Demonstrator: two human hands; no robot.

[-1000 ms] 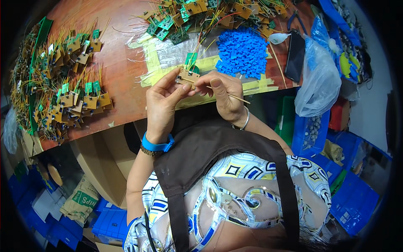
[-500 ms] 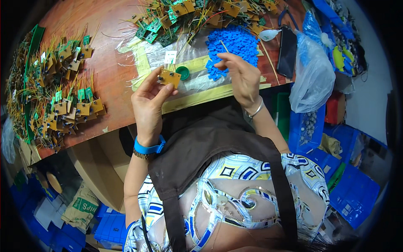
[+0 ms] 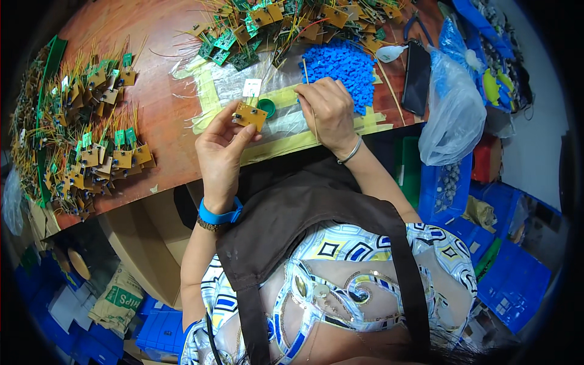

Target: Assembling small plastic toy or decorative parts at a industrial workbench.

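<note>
My left hand pinches a small brown circuit board between thumb and fingers. Thin wires join it to a little white-faced board standing out beyond it. Right beside the brown board, a small round green cap rests on the taped plastic sheet. My right hand is closed around a thin wooden stick, which sticks out past the fingers at both ends. It hovers at the near left side of a heap of small blue pieces, partly covering them.
Wired circuit boards lie in bunches on the left of the wooden table, with another pile at the far side. A phone, pliers, a white bulb-shaped item and a plastic bag are at the right.
My right hand has moved left and closed, and its stick has swung more upright. My left hand has shifted slightly right with the circuit board.
</note>
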